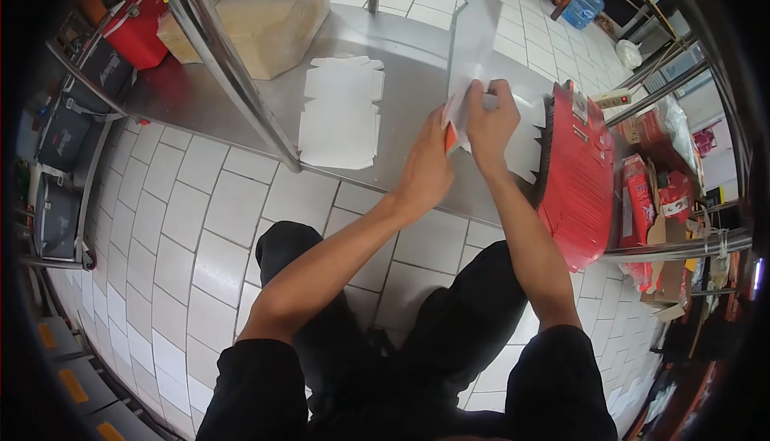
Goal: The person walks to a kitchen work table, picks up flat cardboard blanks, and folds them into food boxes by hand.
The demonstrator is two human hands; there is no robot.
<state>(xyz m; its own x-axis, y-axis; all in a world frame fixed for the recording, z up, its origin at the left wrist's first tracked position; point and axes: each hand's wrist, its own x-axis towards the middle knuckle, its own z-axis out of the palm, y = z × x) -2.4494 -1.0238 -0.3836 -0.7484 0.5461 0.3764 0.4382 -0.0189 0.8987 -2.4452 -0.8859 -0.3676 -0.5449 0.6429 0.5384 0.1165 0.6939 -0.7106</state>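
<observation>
Left hand: we've got our left hand (427,168) closed on the bottom end of the card, thumb and fingers pinching it.
Right hand: our right hand (491,120) is half curled with fingertips at the card's right side; can't tell if it's truly gripping or just pressing.
White card: the folded white card (479,44) is up between our hands, standing tall over the metal table (405,76), with a notched left edge and a bit of orange-red showing by our left fingers.
Flat blanks: more white cut-out blanks (341,116) lie on the table, left of our hands and well apart from them.
Red stack: a pile of red cartons (576,176) sits on our right, near the table's edge.
Back left: a taped cardboard box (281,20) rests on the table behind a shiny steel post (228,60), with a red cooler (138,28) beside it.
</observation>
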